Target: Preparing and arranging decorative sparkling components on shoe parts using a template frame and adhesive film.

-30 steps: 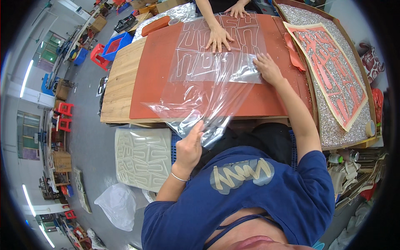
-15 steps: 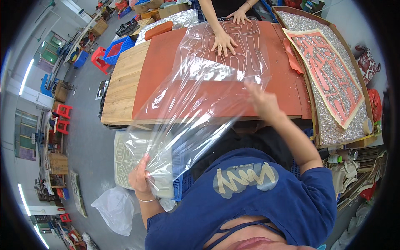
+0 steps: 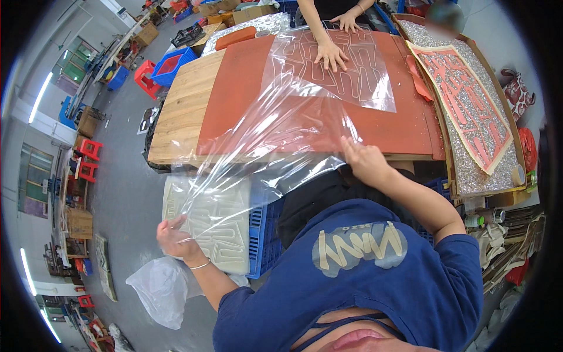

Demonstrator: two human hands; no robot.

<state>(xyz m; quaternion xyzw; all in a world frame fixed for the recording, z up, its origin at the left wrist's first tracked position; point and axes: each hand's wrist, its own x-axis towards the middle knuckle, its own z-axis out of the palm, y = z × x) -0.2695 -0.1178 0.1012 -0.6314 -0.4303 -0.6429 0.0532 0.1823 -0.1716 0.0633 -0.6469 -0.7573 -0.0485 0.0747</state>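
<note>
A thin clear plastic film [image 3: 252, 141] stretches slantwise over the table's front edge between my two hands. My left hand [image 3: 177, 237] pinches its lower left corner, above a stack of pale patterned sheets [image 3: 220, 220]. My right hand [image 3: 365, 163] is closed on the film's right edge, just in front of the table. Farther back lies a clear sheet with white looped outlines [image 3: 375, 91] on the red board [image 3: 234, 88]. A co-worker's hand [image 3: 331, 56] presses flat on that sheet, and their other hand [image 3: 349, 22] rests at its far edge.
On the right stands a tray of silvery glitter [image 3: 487, 185] with a pale-bordered red stencil [image 3: 469, 105] on it. A blue crate [image 3: 267, 234] is below the table's front. A white plastic bag [image 3: 158, 290] lies on the floor, and red stools [image 3: 146, 79] stand at left.
My left hand has moved outward to the left with the film. My right hand has come nearer and closed on the film's edge, which now hangs lower across the table's front.
</note>
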